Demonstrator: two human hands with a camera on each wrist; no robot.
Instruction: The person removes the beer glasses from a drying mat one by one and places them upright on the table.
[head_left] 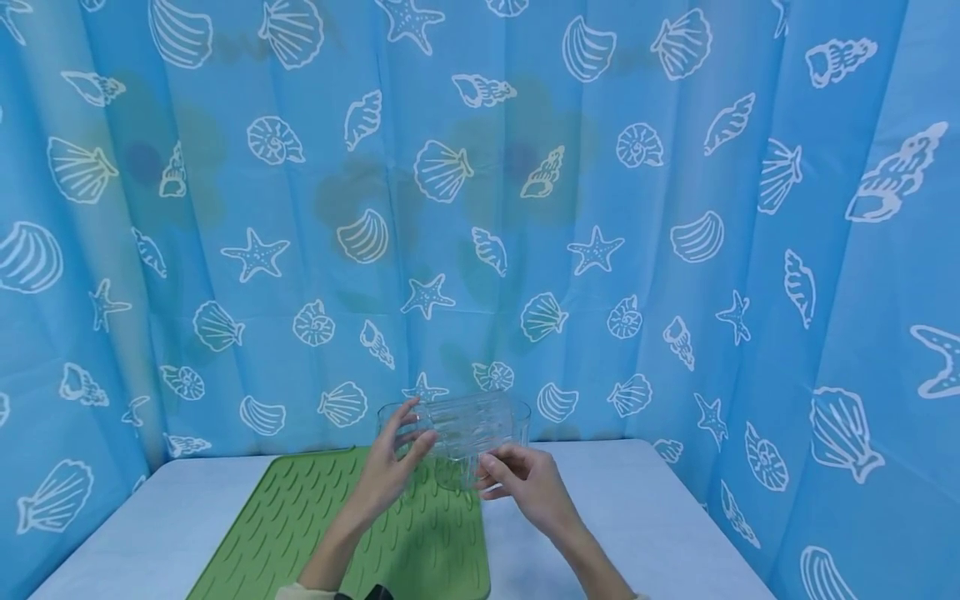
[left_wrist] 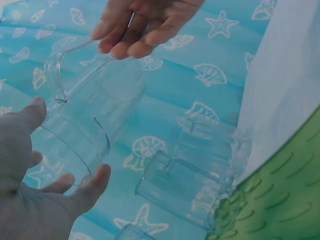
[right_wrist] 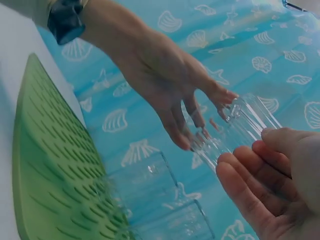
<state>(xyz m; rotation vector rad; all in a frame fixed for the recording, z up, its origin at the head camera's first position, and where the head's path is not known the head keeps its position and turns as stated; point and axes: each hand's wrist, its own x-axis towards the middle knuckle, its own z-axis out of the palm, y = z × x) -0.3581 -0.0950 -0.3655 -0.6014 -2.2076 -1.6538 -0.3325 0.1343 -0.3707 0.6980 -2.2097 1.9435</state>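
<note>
A clear pitcher (head_left: pixel 472 421) with a long side handle is held tilted on its side in the air. My right hand (head_left: pixel 528 483) pinches it by the handle (left_wrist: pixel 75 50) between thumb and fingers. Around its other end, my left hand (head_left: pixel 390 467) spreads its thumb and fingers, fairly straight. Whether those fingertips touch the clear wall is hard to tell. Below and behind, clear glasses (left_wrist: pixel 185 187) stand at the far end of a green ribbed mat (head_left: pixel 300 525). The pitcher and hands partly hide them in the head view.
A white tabletop (head_left: pixel 600 500) extends on both sides of the mat. Close behind its far edge hangs a blue curtain (head_left: pixel 525 275) with white shell prints, which also runs along both sides. A dark band (right_wrist: pixel 66 21) sits on the left wrist.
</note>
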